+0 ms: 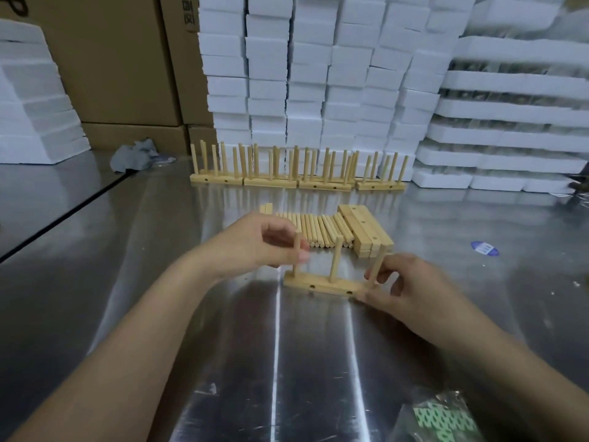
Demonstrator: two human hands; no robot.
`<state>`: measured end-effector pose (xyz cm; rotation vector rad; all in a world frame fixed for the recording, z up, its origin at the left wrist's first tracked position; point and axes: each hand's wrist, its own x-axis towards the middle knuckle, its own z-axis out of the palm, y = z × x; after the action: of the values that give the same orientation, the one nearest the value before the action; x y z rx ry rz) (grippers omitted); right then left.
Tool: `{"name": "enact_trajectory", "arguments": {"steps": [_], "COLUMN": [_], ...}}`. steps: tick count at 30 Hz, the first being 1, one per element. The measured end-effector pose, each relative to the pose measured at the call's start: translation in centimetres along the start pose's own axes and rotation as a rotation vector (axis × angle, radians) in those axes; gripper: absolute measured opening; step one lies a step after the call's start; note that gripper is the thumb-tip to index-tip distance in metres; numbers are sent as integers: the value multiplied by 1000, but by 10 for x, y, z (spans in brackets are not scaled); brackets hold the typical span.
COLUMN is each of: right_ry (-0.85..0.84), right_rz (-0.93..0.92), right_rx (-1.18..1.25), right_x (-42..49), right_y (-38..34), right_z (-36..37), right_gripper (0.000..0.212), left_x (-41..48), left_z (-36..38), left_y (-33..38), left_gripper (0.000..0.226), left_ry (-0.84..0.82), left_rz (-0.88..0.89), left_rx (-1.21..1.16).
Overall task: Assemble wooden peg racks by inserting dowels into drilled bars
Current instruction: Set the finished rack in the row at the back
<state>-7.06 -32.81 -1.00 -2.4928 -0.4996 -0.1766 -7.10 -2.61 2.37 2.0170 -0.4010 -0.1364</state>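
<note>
Standing on a steel table (223,362), a drilled bar (328,287) carries three upright dowels. The left hand (255,242) pinches the bar's left dowel (295,269) with curled fingers; the right hand (408,282) pinches its right dowel (382,255). Just behind the bar lie loose dowels (318,229) and spare bars (366,229), finished racks (296,173) farther behind

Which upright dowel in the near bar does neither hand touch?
The middle dowel; the left hand holds the left dowel, the right hand the right dowel.
</note>
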Motion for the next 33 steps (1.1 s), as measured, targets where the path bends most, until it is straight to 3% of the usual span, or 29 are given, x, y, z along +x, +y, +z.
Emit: {"name": "enact_trajectory", "arguments": {"steps": [4,8,10,13,15,17,22,27,33], "right_ry": [-100,-54,-5,115,152,155,83,66,57], "right_rz": [-46,-116,-124,-70,-11,51,238,302,254], "right_rx": [-45,-11,56,87,71,15,-138,-154,-166], "right_x": [2,18,39,88,126,159,203,229,263], "right_y": [6,12,17,34,57,83,156,199,207], "right_z": [-4,-25,-56,-107,-126,-126,-90,-68,-65], "right_gripper": [15,13,11,17,6,7,12,14,16], "left_x": [2,2,4,9,11,12,19,26,27], "left_z": [10,11,5,-7,-19,-27,-34,-32,-38], "left_y": [-10,-9,-7,-10,-20,-36,-60,-67,-79], "left_gripper": [24,28,34,18,14,21,24,30,37], "left_ry": [-76,50,221,600,783,861,978,963,920], "left_rz": [-87,11,91,149,112,19,-202,-197,-172], "left_rx": [247,148,0,-211,-192,-52,152,200,237]}}
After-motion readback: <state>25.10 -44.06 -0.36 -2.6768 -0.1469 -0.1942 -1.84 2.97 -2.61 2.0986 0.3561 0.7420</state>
